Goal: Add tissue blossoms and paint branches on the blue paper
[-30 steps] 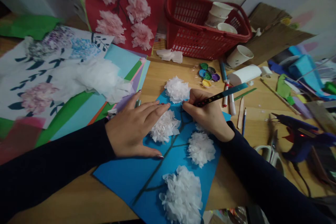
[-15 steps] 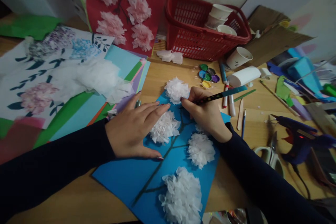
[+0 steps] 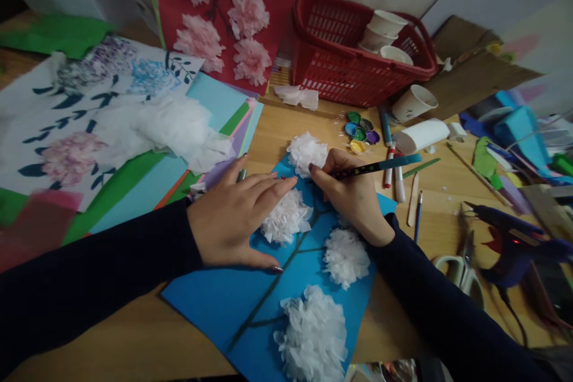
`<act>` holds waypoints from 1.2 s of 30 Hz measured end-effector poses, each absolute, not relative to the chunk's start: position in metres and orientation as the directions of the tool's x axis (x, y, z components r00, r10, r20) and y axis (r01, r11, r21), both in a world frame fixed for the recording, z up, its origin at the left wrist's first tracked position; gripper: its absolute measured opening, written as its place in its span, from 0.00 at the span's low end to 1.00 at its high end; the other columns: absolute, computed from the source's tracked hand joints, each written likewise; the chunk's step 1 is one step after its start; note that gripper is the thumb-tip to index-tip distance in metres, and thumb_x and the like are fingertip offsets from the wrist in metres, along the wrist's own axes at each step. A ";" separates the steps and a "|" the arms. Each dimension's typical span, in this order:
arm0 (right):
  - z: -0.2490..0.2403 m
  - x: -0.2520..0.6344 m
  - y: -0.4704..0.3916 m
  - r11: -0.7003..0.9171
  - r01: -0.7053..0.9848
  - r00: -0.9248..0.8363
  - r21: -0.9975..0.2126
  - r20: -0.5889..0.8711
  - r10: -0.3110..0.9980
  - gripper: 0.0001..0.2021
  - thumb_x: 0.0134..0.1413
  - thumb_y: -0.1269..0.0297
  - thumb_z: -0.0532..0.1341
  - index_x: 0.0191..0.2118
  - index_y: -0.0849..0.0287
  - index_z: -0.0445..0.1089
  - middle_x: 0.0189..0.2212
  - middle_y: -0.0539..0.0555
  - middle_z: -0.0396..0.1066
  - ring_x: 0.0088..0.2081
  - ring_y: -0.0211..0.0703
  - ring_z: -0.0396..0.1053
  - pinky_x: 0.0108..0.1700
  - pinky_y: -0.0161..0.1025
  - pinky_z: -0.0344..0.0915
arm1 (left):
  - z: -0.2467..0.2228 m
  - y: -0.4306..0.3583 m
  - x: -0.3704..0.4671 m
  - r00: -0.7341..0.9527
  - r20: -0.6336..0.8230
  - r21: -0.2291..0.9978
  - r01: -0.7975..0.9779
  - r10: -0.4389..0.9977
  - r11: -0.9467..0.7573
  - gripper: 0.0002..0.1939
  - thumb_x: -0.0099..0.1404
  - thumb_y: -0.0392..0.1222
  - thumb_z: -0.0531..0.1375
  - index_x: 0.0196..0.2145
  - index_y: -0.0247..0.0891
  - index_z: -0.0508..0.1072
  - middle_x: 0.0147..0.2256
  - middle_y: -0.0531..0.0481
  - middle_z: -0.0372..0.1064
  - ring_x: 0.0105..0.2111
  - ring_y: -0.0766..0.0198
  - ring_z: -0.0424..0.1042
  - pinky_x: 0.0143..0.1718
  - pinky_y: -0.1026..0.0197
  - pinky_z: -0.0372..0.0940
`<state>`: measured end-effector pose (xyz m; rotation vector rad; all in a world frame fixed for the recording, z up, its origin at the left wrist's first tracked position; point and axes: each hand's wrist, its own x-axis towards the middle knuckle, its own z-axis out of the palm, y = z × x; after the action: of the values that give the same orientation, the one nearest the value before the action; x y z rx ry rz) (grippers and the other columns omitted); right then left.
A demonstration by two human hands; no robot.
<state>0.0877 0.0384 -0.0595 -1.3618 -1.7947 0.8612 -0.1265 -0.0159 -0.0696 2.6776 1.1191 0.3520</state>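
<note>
A blue sheet of paper [image 3: 201, 304] bears a dark drawn branch and several white tissue-paper flowers [image 3: 313, 334]. My left hand [image 3: 244, 221] lies spread on the sheet, palm down, its fingers beside and partly over one flower [image 3: 286, 218] and its thumb close to the branch line. Near the sheet's far end, my right hand [image 3: 353, 194] pinches a marker pen [image 3: 376, 166] with a dark dotted barrel and a teal end. The pen's tip is hidden behind the fingers, just below the farthest flower [image 3: 307, 153].
Coloured papers and white tissue [image 3: 174, 125] lie at left. Behind are a red picture with pink flowers [image 3: 248, 9], a red basket [image 3: 358, 77] with cups, and paint pots [image 3: 358, 131]. At right are markers, a brush [image 3: 418, 218], scissors [image 3: 465, 268] and a glue gun [image 3: 514, 233].
The whole view has shifted slightly, so everything sits a little farther right. My right hand still holds the marker pen at the sheet's far end, and my left hand stays flat.
</note>
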 end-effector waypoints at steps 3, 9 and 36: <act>-0.060 0.088 0.038 0.225 0.495 -0.194 -0.840 0.146 0.970 0.15 0.49 0.69 0.60 0.20 0.56 0.53 0.14 0.43 0.52 0.18 0.32 0.52 0.22 0.33 0.48 | -0.070 -0.016 -0.127 0.682 0.138 0.291 0.665 0.718 -0.688 0.53 0.55 0.72 0.54 0.65 0.32 0.46 0.61 0.33 0.58 0.61 0.48 0.58 0.64 0.39 0.32; -0.059 0.088 0.037 0.224 0.503 -0.199 -0.835 0.141 0.970 0.14 0.47 0.70 0.60 0.20 0.56 0.52 0.15 0.43 0.51 0.19 0.32 0.52 0.23 0.33 0.48 | -0.070 -0.016 -0.127 0.686 0.152 0.285 0.659 0.712 -0.696 0.53 0.55 0.72 0.55 0.65 0.32 0.45 0.61 0.33 0.58 0.61 0.47 0.58 0.64 0.40 0.32; -0.051 0.091 0.037 0.284 0.535 -0.246 -0.796 0.175 0.953 0.13 0.39 0.74 0.57 0.17 0.56 0.50 0.15 0.42 0.47 0.19 0.31 0.47 0.22 0.34 0.46 | -0.072 -0.016 -0.127 0.682 0.169 0.255 0.667 0.712 -0.700 0.53 0.55 0.75 0.51 0.65 0.32 0.47 0.60 0.34 0.61 0.60 0.46 0.60 0.63 0.40 0.37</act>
<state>0.0913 0.0370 -0.0513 -1.3339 -1.8921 0.8055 -0.1267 -0.0156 -0.0715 2.7198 1.1249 0.3830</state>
